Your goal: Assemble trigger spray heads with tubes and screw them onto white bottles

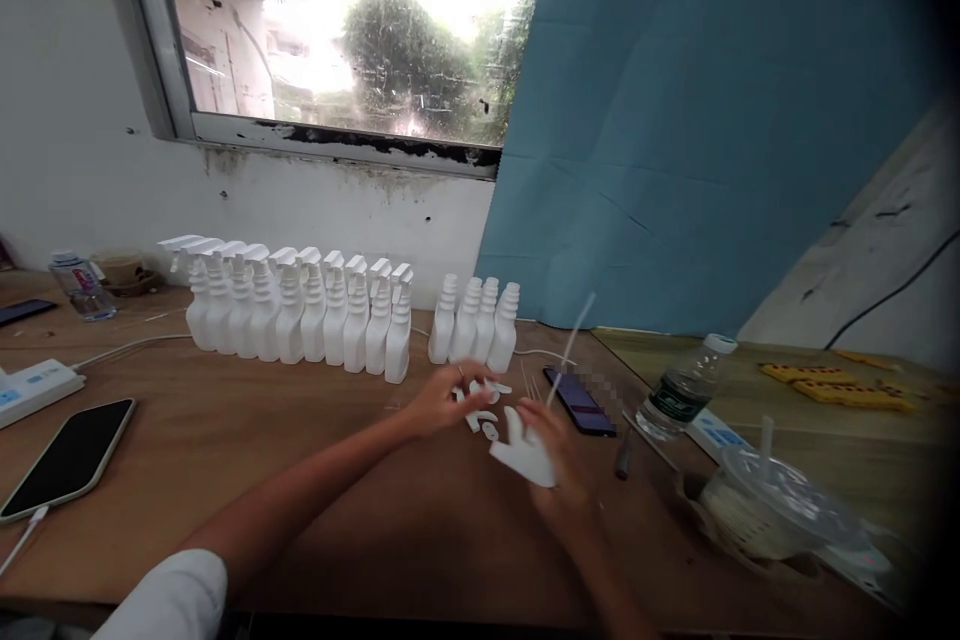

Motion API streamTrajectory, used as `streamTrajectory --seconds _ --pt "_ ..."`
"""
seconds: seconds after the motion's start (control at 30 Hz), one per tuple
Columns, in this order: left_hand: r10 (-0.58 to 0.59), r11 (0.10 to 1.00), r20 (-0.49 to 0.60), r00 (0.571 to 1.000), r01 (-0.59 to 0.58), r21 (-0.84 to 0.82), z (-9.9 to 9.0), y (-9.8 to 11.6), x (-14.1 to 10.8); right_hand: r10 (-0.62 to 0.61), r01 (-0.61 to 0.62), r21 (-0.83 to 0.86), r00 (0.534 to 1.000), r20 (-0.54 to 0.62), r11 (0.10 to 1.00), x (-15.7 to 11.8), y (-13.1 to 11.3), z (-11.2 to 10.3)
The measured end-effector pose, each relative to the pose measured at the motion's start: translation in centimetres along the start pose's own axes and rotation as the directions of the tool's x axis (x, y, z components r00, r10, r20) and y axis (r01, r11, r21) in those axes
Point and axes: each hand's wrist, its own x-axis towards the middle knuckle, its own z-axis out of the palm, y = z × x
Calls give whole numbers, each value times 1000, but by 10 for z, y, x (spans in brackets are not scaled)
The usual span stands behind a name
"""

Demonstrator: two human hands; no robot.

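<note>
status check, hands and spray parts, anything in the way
Right hand gripping white spray head. Left hand at loose white parts. Phone nearby, apparently not blocking.

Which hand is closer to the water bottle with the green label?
Right. The right hand, holding a white spray head, is to the left of the bottle; the left hand is farther left, near loose white parts.

It looked like a small, makeshift workshop: a row of identical white spray bottles (290,325) stood on a brown table (390,545), with a shorter group of bottles (466,325) beside it and loose plastic parts (490,431) nearby. The stained wall (352,210) and chipped window frame (247,132) looked rough and workaday.
</note>
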Motion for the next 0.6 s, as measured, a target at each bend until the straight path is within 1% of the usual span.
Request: streamTrajectory --seconds 0.03,0.07,0.1,0.13,0.2,0.23,0.27,0.3,0.33,0.37,0.4,0.47,0.57,0.6 --pt "3 993 -204 979 21 112 -4 -9 17 62 -54 87 993 -97 995 5 -4 -5" --pt "-10 986 -320 947 62 153 -8 -21 35 125 -90 188 975 -184 978 11 -10 -10" --pt "-23 980 -402 915 99 171 -12 -33 52 184 -109 279 947 -262 954 18 -17 -14" --pt "-40 973 -481 876 144 181 -16 -46 69 237 -117 344 914 -329 931 25 -23 -18" --pt "-78 956 -600 796 230 181 -23 -68 98 307 -120 399 840 -447 909 40 -36 -25" --pt "-95 949 -634 767 262 175 -26 -76 108 334 -124 404 795 -505 906 47 -42 -28" --pt "-112 943 -651 751 286 168 -28 -83 116 354 -124 406 748 -562 905 53 -47 -31" --pt "-126 940 -652 748 300 163 -29 -87 121 369 -118 411 703 -609 904 59 -51 -33" --pt "-135 938 -642 755 305 162 -30 -89 123 382 -108 423 666 -641 900 63 -55 -36" --pt "-137 939 -625 769 302 165 -30 -89 123 392 -97 436 639 -662 895 66 -58 -38" --pt "-129 941 -605 785 289 174 -30 -87 120 397 -85 447 622 -674 891 68 -61 -40" --pt "-82 949 -568 819 238 206 -28 -76 110 410 -75 462 602 -685 884 70 -65 -44" --pt "28 955 -508 861 128 268 -24 -48 86 461 -97 505 581 -671 858 70 -71 -50" --pt "63 953 -483 873 91 289 -23 -38 77 479 -99 527 582 -657 844 69 -72 -51"
